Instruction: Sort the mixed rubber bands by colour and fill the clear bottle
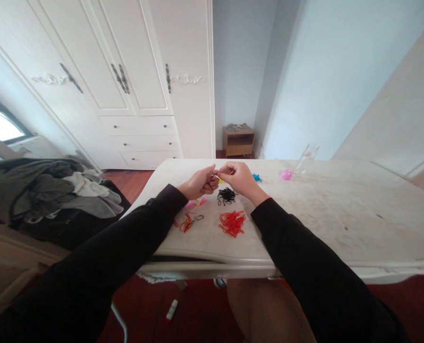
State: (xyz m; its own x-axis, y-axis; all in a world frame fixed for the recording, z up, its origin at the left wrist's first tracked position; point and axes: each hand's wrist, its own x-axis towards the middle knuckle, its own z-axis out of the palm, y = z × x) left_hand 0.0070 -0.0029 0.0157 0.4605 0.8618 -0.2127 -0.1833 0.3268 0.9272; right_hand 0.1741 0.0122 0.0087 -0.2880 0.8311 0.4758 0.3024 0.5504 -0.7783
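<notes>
So the thing in play was a thin dark elastic band (215, 175), up off the tabletop (312, 224) between both hands, just past the black band pile (227, 195). The left hand (201, 183) had its fingers curled in with the thumb on top, pinching the band, and a dark strand showed down by the fingers too. The right hand (241, 178) was pinching the other end with thumb and fingertips. Couldn't tell how taut it was, too small and blurry.

Handling-wise, I'd have called it next to weightless, soft and stretchy, no stiffness to push against. Probably grippy rather than slippery, though a skinny loop like that could've snapped or pinged away if overstretched. Best hold, imo: fingertip pinches at opposite ends, middle left free. The red band pile (232, 223) nearer the person looked tangled, so single strands there seemed better picked from the edge.
</notes>
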